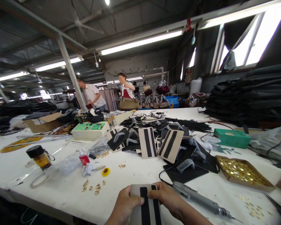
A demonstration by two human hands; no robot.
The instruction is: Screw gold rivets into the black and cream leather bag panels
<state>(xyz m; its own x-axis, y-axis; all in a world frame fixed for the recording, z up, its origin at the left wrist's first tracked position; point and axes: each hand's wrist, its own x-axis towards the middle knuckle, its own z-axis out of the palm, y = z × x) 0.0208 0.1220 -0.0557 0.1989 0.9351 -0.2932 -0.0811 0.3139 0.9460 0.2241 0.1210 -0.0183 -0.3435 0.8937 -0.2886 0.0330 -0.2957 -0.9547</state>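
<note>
Between my two hands is a beige panel (145, 214) with two black stripes, held at the front of the white table. My left hand (124, 204) grips its left side, thumb pressed on a stripe. My right hand (170, 200) grips the upper right edge, its thumb also on the face. The fingers behind the panel are hidden. To the right of my right hand lies a grey electric screwdriver (199, 197) with a cable. Beyond the hands, similar striped panels (147, 142) lean on a pile of black pieces with plastic-wrapped handles (186, 165).
A cardboard tray (244, 183) of gold hardware sits right, with a green box (233, 138) behind it. Leftward are gold fittings (97, 189), a yellow tape roll (105, 172), a red bottle (84, 158), a black-lidded jar (38, 157) and a machine (91, 130). Several people stand beyond the table.
</note>
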